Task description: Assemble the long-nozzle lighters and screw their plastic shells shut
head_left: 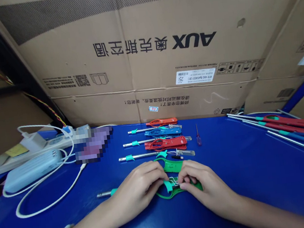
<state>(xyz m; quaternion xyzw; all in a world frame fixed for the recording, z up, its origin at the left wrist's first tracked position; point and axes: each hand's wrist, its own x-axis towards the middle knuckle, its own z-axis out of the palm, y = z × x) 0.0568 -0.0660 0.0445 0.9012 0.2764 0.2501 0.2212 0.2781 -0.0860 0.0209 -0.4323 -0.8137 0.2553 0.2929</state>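
Both hands meet over a green plastic lighter casing half (162,195) lying on the blue table. My left hand (146,182) is closed, its fingertips pinched at a teal plastic piece (168,186). Thin white wires (173,179) loop between the hands. My right hand (202,182) is closed too, thumb and finger pinching beside the wires; the small part in them is mostly hidden. From under my left forearm, a metal tube (103,194) with a teal collar sticks out to the left. Just behind, a second green casing half (172,166) is partly covered by my right hand.
Behind the hands lie rows of metal tubes (141,156) with red (169,143), blue (162,131) and orange (164,121) casings. A small screwdriver (198,139) lies right of them. More tubes and casings (290,125) are far right. Left are a power bank (33,170) and cables. Cardboard (142,18) walls the back.
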